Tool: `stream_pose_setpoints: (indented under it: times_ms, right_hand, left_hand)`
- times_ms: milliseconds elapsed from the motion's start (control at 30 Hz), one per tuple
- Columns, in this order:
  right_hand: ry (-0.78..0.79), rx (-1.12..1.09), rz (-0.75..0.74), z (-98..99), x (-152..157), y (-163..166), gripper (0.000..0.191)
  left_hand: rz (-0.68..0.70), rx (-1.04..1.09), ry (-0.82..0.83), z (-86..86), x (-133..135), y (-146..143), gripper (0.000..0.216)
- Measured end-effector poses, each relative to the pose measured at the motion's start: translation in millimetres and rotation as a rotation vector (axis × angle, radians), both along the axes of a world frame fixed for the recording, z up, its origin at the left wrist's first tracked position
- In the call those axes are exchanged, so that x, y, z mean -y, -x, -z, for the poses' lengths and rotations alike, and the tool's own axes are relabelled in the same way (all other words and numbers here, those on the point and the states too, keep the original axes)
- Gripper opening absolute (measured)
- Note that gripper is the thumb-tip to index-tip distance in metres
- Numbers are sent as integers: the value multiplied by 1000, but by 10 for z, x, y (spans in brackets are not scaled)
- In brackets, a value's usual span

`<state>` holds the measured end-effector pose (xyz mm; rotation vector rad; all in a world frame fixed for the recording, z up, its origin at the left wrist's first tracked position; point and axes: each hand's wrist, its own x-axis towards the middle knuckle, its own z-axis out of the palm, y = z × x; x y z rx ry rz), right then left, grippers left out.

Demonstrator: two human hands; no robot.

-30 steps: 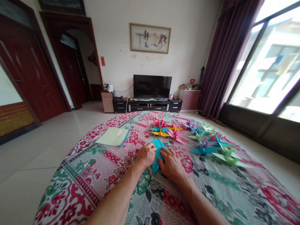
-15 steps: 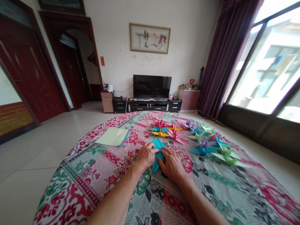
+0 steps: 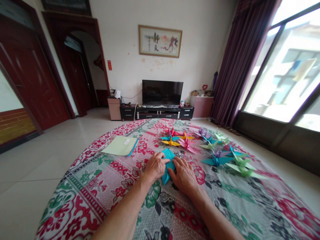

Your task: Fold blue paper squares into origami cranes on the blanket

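A blue sheet of origami paper (image 3: 168, 153), folded into a pointed diamond, lies flat on the table in front of me. My left hand (image 3: 155, 166) holds its left edge, fingers bent and the index finger reaching over the paper. On the opposite side my right hand (image 3: 184, 174) grips the right edge, with the thumb on the lower part and the fingertips on the upper part. Both hands partly cover the sheet. Just beyond it stand several folded paper cranes, among them a yellow crane (image 3: 171, 142) and a pink crane (image 3: 187, 144).
A stack of pale green and blue paper (image 3: 120, 146) lies to the left on the flowered tablecloth (image 3: 100, 186). More cranes sit at the right, including a blue crane (image 3: 217, 160) and a green crane (image 3: 242, 165). Beyond the round table stands a television (image 3: 162, 92).
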<state>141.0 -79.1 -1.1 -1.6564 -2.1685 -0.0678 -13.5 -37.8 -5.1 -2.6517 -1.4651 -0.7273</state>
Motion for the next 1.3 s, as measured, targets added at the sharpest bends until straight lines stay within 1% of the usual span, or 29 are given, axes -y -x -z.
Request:
stream_pose_setpoints:
  times_ms: [100,167,300,433,567,667,733,1100,1200,1300]
  right_hand:
    - [-9,-10,-3,-19,1,0,43]
    - [-32,-15,-34,-38,-1,-13,43]
    - [-65,-29,-128,-61,-12,-41,33]
    - [-52,-59,-144,-54,-29,-48,30]
    - [-95,-60,-189,-49,-44,-36,25]
    - [-74,-94,-263,-47,-43,-30,23]
    - [-55,-128,-288,-46,-32,-29,24]
    - [-31,-180,-230,-57,55,-2,28]
    - [-24,-190,-236,-66,36,5,28]
    - [-57,-196,-241,-43,-40,7,27]
  left_hand:
    - [5,3,3,6,-4,1,33]
    - [9,-1,10,5,-4,0,34]
    - [12,-15,12,-2,2,0,36]
    - [15,11,7,3,-13,7,36]
    - [26,3,12,-6,-27,20,34]
    - [17,-13,-1,-20,-11,27,34]
    - [22,-22,-13,-24,2,28,34]
    - [19,-2,-4,33,-41,18,31]
    - [19,11,-2,45,-58,18,31]
    - [20,21,15,46,-66,23,31]
